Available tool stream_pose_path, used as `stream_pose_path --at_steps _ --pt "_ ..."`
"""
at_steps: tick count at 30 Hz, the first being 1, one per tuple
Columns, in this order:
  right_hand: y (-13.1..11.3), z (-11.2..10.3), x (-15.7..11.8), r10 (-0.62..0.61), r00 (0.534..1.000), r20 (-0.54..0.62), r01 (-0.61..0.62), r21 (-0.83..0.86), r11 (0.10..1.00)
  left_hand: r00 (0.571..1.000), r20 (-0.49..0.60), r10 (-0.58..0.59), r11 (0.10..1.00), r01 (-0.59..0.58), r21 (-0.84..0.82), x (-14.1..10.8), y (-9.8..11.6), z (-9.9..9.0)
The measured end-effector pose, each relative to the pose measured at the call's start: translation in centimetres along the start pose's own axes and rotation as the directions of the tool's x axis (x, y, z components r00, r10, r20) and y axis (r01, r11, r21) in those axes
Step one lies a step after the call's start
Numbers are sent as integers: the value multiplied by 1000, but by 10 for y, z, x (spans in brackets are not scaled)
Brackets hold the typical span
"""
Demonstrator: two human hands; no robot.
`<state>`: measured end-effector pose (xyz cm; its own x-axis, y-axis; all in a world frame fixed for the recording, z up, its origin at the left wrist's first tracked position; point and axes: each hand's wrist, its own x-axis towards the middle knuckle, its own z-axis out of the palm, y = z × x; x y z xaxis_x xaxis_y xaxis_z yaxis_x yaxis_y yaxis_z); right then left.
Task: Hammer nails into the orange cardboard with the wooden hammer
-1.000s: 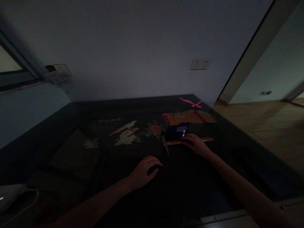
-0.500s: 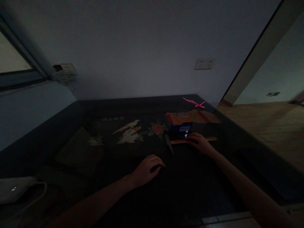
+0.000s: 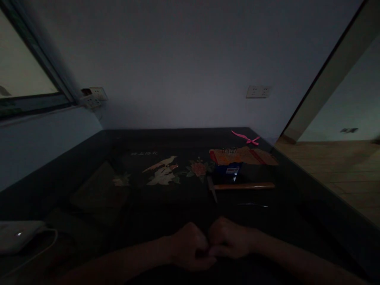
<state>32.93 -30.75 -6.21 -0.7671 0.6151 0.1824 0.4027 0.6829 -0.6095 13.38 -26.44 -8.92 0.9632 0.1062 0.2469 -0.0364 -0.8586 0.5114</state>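
Note:
My left hand (image 3: 191, 246) and my right hand (image 3: 230, 238) meet low in the middle of the view, over the dark tabletop. Fingers of both are curled and pressed together; whether anything small is between them is too dark to tell. Beyond them lies a hammer (image 3: 245, 186), its dark head at the left and its wooden handle pointing right, touched by neither hand. A thin, pale, wire-like piece (image 3: 252, 204) rests between the hammer and my right hand.
Behind the hammer sit a blue box (image 3: 228, 169) and a torn orange wrapper (image 3: 246, 155). A pink ribbon (image 3: 246, 137) lies near the back edge of the table (image 3: 178, 136). At the left is a white device (image 3: 20, 235) with a cable.
My right hand has left the hammer handle and come back to my left hand, which has moved nearer and closed its fingers. The view has tilted up slightly.

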Motion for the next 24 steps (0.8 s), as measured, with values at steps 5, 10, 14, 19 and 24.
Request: stream_pose_path --at_steps 5,10,14,19,24 --pt "6 30 16 -122 985 118 98 192 977 989 138 48 983 -22 -185 -9 -9 14" --pt "17 39 11 -139 975 173 92 255 963 972 176 157 910 -73 -409 -17 -30 11" --pt "20 48 8 -113 966 233 52 253 966 943 310 119 922 11 -388 -22 -41 19" --pt "17 51 8 -13 955 296 -15 92 996 917 397 41 957 78 -279 -23 -37 27" --pt "14 50 8 -28 949 313 11 57 998 914 405 6 968 96 -231 -20 -31 25"
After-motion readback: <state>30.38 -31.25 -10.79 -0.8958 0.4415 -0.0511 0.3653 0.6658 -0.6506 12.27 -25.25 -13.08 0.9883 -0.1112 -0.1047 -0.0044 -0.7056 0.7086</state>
